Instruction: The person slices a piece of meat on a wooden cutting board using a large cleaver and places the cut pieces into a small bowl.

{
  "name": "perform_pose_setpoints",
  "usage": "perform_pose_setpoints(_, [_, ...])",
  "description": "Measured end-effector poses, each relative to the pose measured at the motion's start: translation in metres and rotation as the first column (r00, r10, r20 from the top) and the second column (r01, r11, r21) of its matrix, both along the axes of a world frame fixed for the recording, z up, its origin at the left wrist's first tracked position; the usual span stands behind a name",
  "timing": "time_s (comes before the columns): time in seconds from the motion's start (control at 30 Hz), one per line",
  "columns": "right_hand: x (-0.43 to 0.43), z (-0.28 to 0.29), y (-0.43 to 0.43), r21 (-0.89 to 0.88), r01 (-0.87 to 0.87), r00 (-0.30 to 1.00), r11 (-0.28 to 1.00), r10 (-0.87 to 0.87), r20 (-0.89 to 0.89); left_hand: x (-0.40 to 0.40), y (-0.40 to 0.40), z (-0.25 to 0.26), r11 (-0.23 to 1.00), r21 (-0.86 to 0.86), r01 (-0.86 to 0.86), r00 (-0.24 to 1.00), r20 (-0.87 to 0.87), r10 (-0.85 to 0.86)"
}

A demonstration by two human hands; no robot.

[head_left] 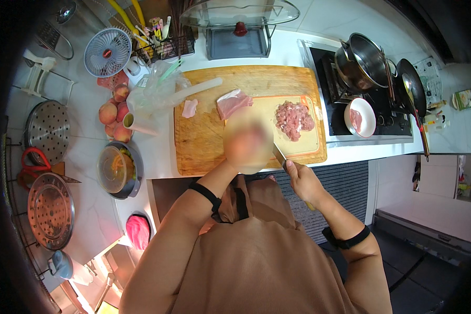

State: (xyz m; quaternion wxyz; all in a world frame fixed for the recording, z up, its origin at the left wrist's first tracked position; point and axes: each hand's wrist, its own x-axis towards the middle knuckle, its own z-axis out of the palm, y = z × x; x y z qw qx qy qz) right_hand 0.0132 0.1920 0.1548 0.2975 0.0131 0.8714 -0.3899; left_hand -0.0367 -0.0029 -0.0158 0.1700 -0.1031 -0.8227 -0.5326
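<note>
My right hand is closed round the handle of a kitchen knife, its blade pointing up and left over the near part of the boards. A blurred patch covers my left hand, which is over the left part of a small cream cutting board; what it touches is hidden. That board lies on a large wooden cutting board. A pile of diced raw meat sits on the cream board's right part. Just beyond my left hand is a chunk of raw meat, with a small pale piece farther left.
Right of the boards, a gas stove holds a steel pot, a black pan and a white bowl with meat. At left are plastic bags, peaches, a fan and a lidded container.
</note>
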Motion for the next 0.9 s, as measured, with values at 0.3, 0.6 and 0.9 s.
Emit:
perform_pose_setpoints(0.3, [-0.009,0.002,-0.006,0.051,-0.057,0.998,0.997,0.056,0.023,0.001,-0.002,0.007,0.998,-0.057,0.029,0.999,-0.037,-0.031])
perform_pose_setpoints(0.6, [-0.021,-0.019,-0.014,0.045,-0.104,0.991,0.994,0.107,-0.075,-0.001,-0.003,0.006,0.996,-0.082,0.037,0.999,-0.003,-0.037])
perform_pose_setpoints(0.9, [-0.031,-0.018,-0.026,0.049,-0.124,0.982,0.991,0.13,-0.136,-0.004,-0.001,0.034,0.982,-0.189,0.009,0.997,-0.069,-0.022])
